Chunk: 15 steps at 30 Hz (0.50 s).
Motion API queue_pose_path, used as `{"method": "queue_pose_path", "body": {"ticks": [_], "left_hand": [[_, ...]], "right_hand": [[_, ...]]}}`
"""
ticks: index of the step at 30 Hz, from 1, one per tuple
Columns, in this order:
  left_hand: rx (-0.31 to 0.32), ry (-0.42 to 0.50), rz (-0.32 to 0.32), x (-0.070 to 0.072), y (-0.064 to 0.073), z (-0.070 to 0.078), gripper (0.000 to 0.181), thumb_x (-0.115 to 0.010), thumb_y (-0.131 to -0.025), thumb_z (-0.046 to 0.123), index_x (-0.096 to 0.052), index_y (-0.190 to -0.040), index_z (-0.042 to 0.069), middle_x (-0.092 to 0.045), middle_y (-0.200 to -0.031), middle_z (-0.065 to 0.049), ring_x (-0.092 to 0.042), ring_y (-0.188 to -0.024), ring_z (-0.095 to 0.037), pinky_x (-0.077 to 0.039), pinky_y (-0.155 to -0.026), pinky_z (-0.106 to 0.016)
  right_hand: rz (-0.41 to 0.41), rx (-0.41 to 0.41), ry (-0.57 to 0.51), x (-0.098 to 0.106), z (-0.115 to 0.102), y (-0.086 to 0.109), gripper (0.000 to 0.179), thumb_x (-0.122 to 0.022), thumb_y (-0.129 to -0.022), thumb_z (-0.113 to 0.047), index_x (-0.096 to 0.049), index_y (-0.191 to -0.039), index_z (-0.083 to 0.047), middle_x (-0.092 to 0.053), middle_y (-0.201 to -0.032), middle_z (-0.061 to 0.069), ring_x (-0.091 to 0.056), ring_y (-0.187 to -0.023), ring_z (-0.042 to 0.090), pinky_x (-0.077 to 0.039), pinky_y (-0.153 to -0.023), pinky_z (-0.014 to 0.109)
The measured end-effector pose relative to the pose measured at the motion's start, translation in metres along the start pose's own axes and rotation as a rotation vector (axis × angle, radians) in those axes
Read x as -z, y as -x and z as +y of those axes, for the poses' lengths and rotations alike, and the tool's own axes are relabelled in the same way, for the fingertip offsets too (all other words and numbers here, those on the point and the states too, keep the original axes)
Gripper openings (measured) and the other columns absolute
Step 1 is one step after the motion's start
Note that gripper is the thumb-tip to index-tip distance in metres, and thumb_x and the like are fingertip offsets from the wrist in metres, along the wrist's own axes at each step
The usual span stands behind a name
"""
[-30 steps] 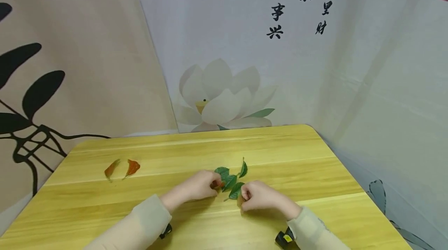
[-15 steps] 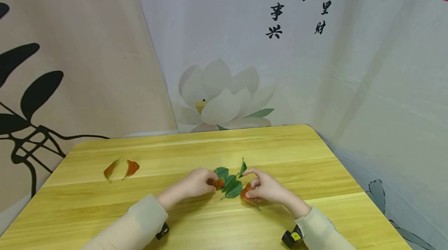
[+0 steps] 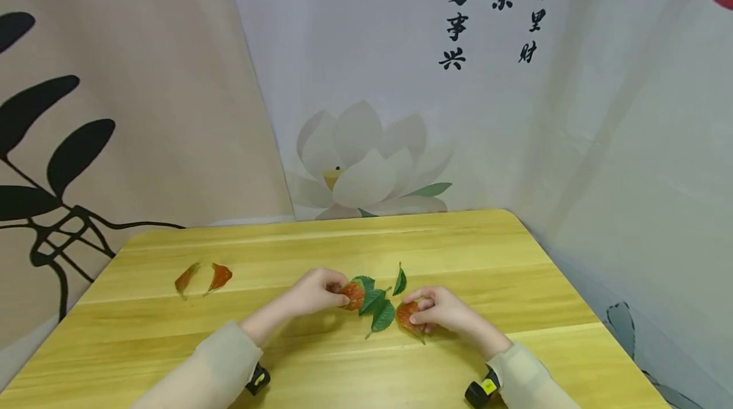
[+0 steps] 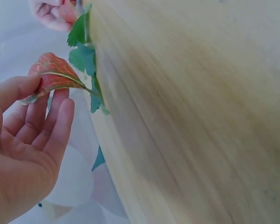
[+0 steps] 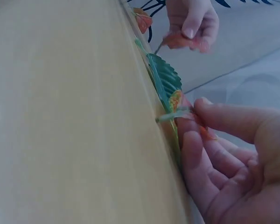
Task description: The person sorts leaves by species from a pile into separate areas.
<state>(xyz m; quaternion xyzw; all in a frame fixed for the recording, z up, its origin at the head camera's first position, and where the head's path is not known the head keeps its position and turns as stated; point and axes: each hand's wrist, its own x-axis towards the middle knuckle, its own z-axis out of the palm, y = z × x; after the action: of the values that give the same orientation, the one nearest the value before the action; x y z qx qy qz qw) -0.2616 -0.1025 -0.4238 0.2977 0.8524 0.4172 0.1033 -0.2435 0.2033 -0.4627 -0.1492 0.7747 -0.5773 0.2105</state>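
At mid counter [image 3: 343,374], L hand [image 3: 314,294] pinches one red-orange leaf [image 3: 354,296], R hand [image 3: 443,313] a 2nd leaf [image 3: 404,315], flanking green serrated leaves [image 3: 382,316]; prob. v. light, thin, tearable: best held nr stem [image 4: 85,88].

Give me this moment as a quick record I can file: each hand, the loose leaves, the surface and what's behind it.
Left hand: pinches a reddish leaf
Right hand: pinches another reddish leaf
Between the hands: three green leaves, clustered
Just beyond the cluster: a fourth green leaf
Person's left side of the table: two red leaves, side by side, apart
Surface: wood-grain table
Behind: backdrop printed with a pale flower and dark characters
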Motion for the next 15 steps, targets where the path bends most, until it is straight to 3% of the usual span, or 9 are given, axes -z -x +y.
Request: {"method": "queue_pose_path", "body": {"ticks": [8,11,15], "left_hand": [[0.04,0.063,0.022,0.0044,0.0041,-0.0011,0.017,-0.07,-0.087,0.008,-0.06,-0.074,0.009,-0.048,-0.063,0.006,-0.039,-0.057,-0.007,-0.034,-0.054,-0.022],[0.059,0.096,0.037,0.0072,0.0052,-0.0003,0.009,-0.07,-0.086,0.009,-0.065,-0.079,0.008,-0.054,-0.067,0.004,-0.045,-0.059,-0.008,-0.039,-0.054,-0.023],[0.064,0.159,0.037,0.0104,0.0064,0.001,0.006,-0.07,-0.087,0.009,-0.069,-0.091,0.004,-0.061,-0.073,-0.001,-0.054,-0.065,-0.013,-0.051,-0.06,-0.032]], "right_hand": [[-0.003,-0.047,-0.029,0.0061,0.0085,-0.0014,0.042,-0.075,-0.083,-0.005,-0.061,-0.12,0.007,-0.063,-0.076,0.005,-0.06,-0.06,0.013,-0.051,-0.051,0.025],[-0.023,-0.04,-0.026,0.0078,0.0087,-0.0027,0.041,-0.075,-0.083,-0.006,-0.062,-0.12,0.006,-0.065,-0.08,0.006,-0.062,-0.062,0.014,-0.052,-0.052,0.026],[-0.041,-0.036,-0.035,0.0088,0.0091,-0.0024,0.039,-0.074,-0.084,-0.006,-0.062,-0.119,0.006,-0.063,-0.077,0.007,-0.063,-0.062,0.016,-0.051,-0.051,0.025]]}}
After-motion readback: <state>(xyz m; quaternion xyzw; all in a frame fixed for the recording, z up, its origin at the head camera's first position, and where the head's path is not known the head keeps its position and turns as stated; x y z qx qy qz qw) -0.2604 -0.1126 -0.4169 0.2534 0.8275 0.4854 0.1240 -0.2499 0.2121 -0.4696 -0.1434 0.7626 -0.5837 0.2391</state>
